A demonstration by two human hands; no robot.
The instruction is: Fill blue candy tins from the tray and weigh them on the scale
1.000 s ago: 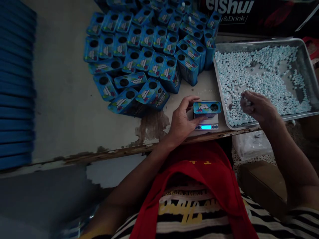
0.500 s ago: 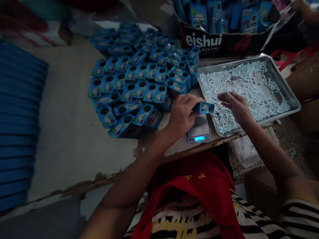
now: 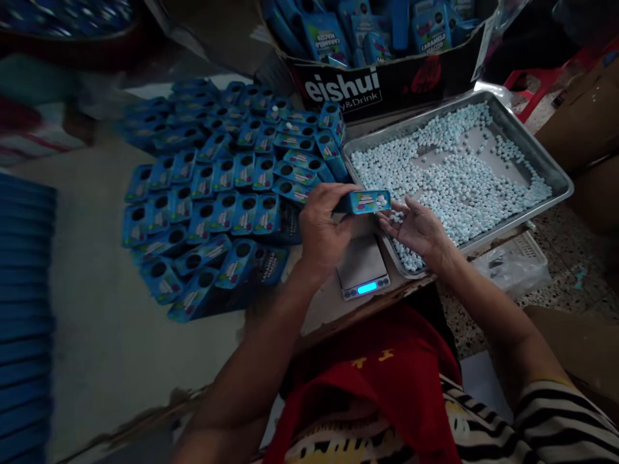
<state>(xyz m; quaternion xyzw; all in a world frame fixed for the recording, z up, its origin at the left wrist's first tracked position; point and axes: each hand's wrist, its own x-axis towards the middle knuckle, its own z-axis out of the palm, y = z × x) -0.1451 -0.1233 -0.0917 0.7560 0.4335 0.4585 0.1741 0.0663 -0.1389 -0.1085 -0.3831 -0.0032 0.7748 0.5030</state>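
Observation:
My left hand (image 3: 325, 225) is closed around a small blue candy box (image 3: 363, 202), held above the kitchen scale (image 3: 363, 265). White candies show at the round hole in the box's top. Beside the box's right end, over the near left side of the tray, my right hand (image 3: 416, 227) is turned palm up with fingers stretched out. I cannot tell whether a few candies lie on its fingers. Pale blue and white candies (image 3: 459, 187) are spread in the metal tray (image 3: 525, 125).
Many more blue candy boxes (image 3: 213, 180) stand packed together left of the scale, most with dark holes on top. A black carton (image 3: 391, 90) holding blue boxes is behind the tray. At far left lie stacked blue packs (image 3: 24, 290). A red stool (image 3: 536, 87) stands beyond.
My right hand has turned palm up and come left to the box. White candies now show at the box's hole, which looked dark before. The view has shifted.

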